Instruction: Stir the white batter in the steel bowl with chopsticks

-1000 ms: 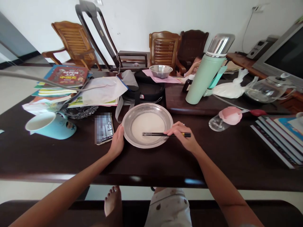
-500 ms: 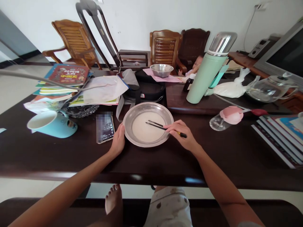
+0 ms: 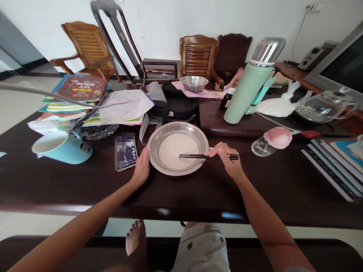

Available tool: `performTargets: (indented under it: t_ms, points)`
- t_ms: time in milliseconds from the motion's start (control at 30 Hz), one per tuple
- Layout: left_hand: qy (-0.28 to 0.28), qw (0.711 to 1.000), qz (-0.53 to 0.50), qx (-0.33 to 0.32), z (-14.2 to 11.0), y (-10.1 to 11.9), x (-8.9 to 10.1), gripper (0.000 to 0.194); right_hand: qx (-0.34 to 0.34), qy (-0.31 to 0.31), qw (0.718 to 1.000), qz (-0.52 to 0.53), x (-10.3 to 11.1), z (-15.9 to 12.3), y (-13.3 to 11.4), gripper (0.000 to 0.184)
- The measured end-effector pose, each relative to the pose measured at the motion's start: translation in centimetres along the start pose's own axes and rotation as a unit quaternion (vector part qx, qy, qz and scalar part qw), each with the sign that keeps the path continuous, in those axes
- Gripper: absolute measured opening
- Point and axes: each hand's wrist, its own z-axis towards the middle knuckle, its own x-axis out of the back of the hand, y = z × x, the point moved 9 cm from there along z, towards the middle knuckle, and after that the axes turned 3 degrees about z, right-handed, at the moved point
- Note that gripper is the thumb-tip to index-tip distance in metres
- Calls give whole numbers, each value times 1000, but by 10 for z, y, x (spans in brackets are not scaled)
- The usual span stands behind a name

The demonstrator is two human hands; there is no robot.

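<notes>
A round metal bowl (image 3: 154, 141) stands on the dark table, with a whitish liquid (image 3: 172, 151) in its bottom. My left hand (image 3: 141, 168) grips the bowl's left rim, its fingers partly hidden beneath. In my right hand (image 3: 228, 160) is a pair of black chopsticks (image 3: 195, 156), closed around their thicker ends. The chopsticks lie nearly level over the bowl's right rim, tips close together at the liquid. Just left of my left hand lies a phone (image 3: 127, 153) with a lit screen, partly blurred out.
A light blue mug (image 3: 64, 147) and a stack of books (image 3: 82, 88) stand at the left. Behind the bowl are a black bag (image 3: 181, 105) and a smaller metal bowl (image 3: 194, 84). A green thermos (image 3: 245, 90) rises at right, near a pink-lidded cup (image 3: 272, 141). Another person sits partly hidden behind it.
My right hand has shifted slightly right, and the chopsticks have swung from a slant to nearly level, their tips now lower and closer together. My left hand stays on the rim.
</notes>
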Motion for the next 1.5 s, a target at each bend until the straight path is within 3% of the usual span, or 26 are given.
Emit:
performTargets:
  t_ms: [133,233,333,467,533,667,700,767,867,967,1067,1233,1400,1500]
  points:
    - [1,1000,1,-2,0,-1,1,81,16,-87,996,-1,-20,-1,-5,38]
    - [4,1000,4,0,0,-1,1,82,10,-34,999,-34,-7,1,-3,37]
    - [0,1000,5,-2,0,-1,0,81,-1,28,1000,4,9,0,2,47]
    - [0,1000,12,-6,1,-2,1,80,9,-74,997,6,-14,0,-1,40]
    - [2,1000,13,-4,1,-3,1,80,16,-90,996,-20,-18,0,-1,34]
    - [4,1000,4,1,1,-3,0,84,-10,53,999,-8,14,1,6,44]
    - [5,1000,4,3,1,-3,1,84,-15,59,998,8,16,0,8,47]
    - [7,1000,7,2,0,-2,1,83,-17,19,1000,19,8,1,8,49]
    - [8,1000,11,0,0,-2,1,81,2,-72,997,-6,-12,1,3,39]
    - [9,1000,16,-4,0,-1,2,80,-7,-22,1000,-21,-2,1,6,35]
    - [3,1000,17,-3,0,-2,1,79,-27,38,999,20,12,1,10,47]
    - [6,1000,10,-1,0,-1,2,80,-3,-78,997,-5,-14,1,3,36]
    - [-2,1000,3,-2,0,1,0,82,-16,15,1000,-1,7,2,6,45]
    - [-1,1000,7,-2,0,-1,0,80,-13,-33,999,16,-3,1,4,46]
